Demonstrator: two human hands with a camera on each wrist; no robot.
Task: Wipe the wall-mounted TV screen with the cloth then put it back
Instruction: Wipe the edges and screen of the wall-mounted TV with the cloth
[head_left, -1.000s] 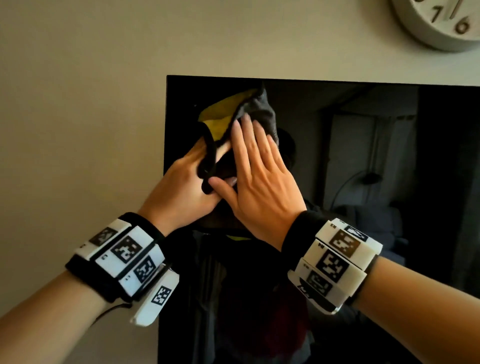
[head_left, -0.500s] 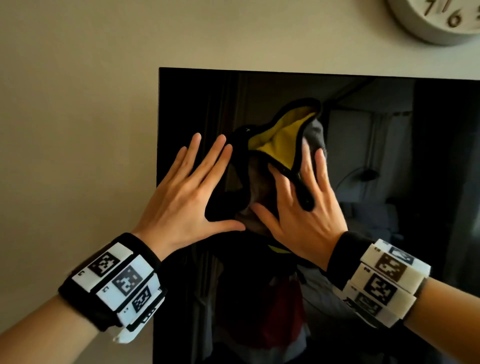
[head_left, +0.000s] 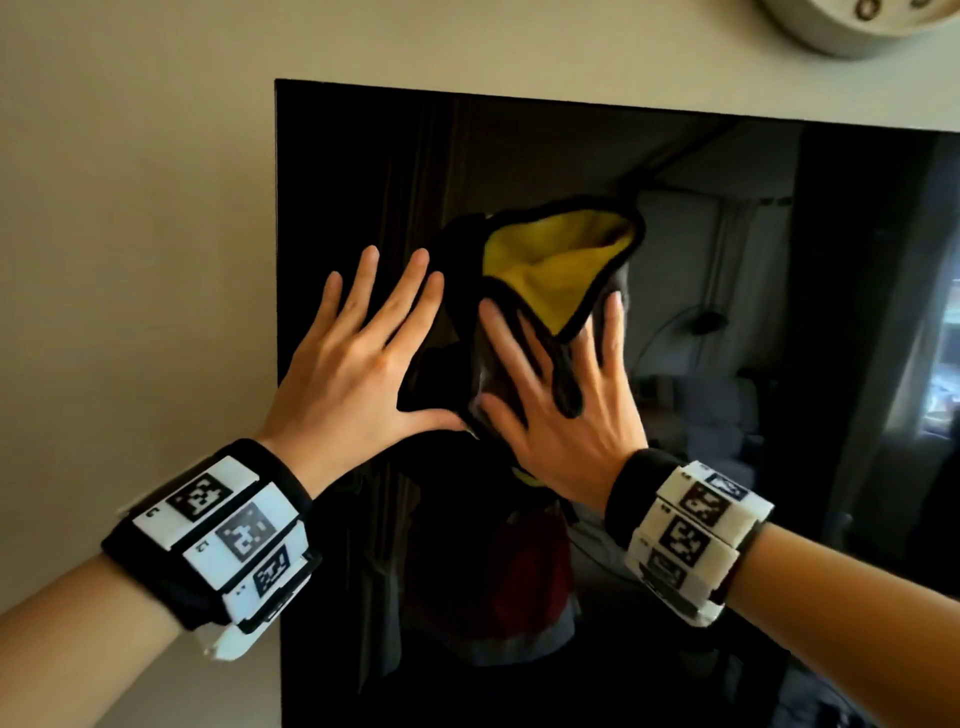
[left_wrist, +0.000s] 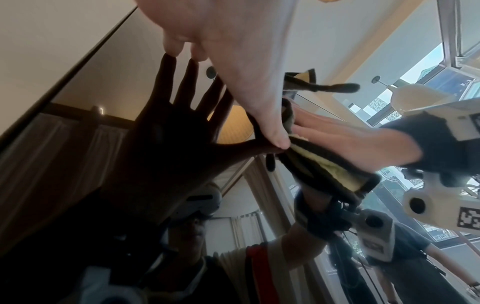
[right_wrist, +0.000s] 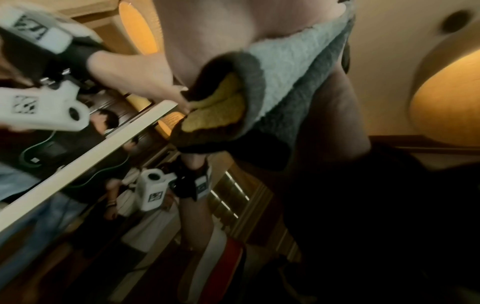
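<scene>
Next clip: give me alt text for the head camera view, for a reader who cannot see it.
Two bare hands lie flat against a black wall-mounted TV screen: the right hand presses a dark-edged cloth with a yellow inner face to the glass, and the left hand rests open beside it near the screen's left edge. A round pale wall clock shows partly at top right.

cloth (head_left: 561, 270): yellow, grey, black edging | TV screen (head_left: 779, 312): black | wall (head_left: 130, 208): beige

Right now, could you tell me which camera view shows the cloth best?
The head view: the cloth shows whole against the TV screen under the right hand, yellow side folded out. The left wrist view catches only an edge; the right wrist view a blurred close-up fold.
</scene>
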